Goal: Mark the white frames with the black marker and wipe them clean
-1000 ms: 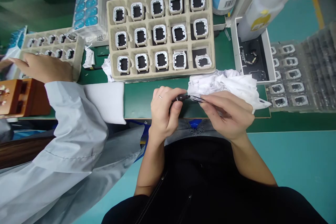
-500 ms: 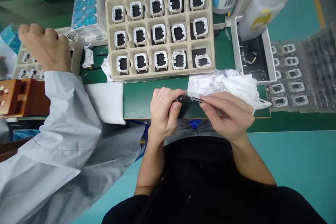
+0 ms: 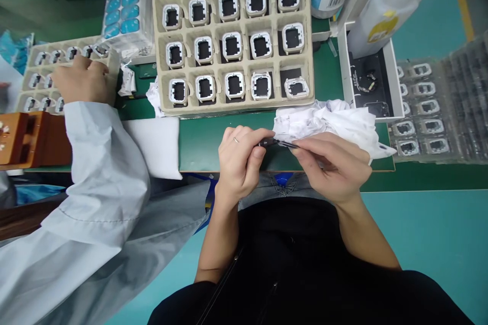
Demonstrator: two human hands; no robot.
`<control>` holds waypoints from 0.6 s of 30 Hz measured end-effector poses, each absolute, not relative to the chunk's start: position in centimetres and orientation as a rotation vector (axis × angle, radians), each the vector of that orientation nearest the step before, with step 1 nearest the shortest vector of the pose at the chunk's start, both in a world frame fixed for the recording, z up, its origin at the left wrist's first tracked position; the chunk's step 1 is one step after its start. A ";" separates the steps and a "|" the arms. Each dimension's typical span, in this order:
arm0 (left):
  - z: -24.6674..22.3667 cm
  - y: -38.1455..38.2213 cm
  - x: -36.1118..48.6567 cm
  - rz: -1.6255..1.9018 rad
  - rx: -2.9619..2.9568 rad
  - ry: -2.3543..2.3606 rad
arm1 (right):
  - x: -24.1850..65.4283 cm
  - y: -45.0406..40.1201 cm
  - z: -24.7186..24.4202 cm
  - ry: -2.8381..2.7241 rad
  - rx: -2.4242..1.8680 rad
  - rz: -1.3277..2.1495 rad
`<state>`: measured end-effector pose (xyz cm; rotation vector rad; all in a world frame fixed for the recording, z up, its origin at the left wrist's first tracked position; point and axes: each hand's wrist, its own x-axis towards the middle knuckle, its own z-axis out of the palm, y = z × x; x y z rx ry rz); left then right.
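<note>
Clamps a small, dark, rounded piece (image 3: 267, 141) between curled forefinger and thumb of the forward-reaching left hand (image 3: 240, 160); pinches a thin black strip (image 3: 286, 143) beside it in the fingertip grip of the inward-slanting right hand (image 3: 333, 165), at the green bench (image 3: 202, 144).

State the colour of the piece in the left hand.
The piece looks black; head view shows it.

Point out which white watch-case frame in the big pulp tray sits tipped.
The white watch-case frame in the bottom row, far right: its outline looks flattened, with dark backing exposed above it; the other fourteen look squarer.
</note>
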<state>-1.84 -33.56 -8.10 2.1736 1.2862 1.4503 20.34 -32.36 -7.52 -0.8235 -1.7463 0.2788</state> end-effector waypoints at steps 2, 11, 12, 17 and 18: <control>-8.1 -33.5 -1.9 1.449 2.177 1.288 | 20.3 -32.3 -7.5 -1.751 -0.817 0.268; -8.3 -33.4 -1.9 1.477 2.186 1.275 | 20.3 -32.1 -7.8 -1.755 -0.823 0.188; -8.3 -33.4 -1.9 1.480 2.183 1.277 | 20.3 -32.2 -7.8 -1.756 -0.829 0.188; -8.4 -33.5 -1.9 1.492 2.183 1.289 | 20.3 -32.1 -7.9 -1.737 -0.786 0.215; -8.5 -33.5 -1.9 1.490 2.184 1.299 | 20.3 -32.2 -7.9 -1.728 -0.781 0.224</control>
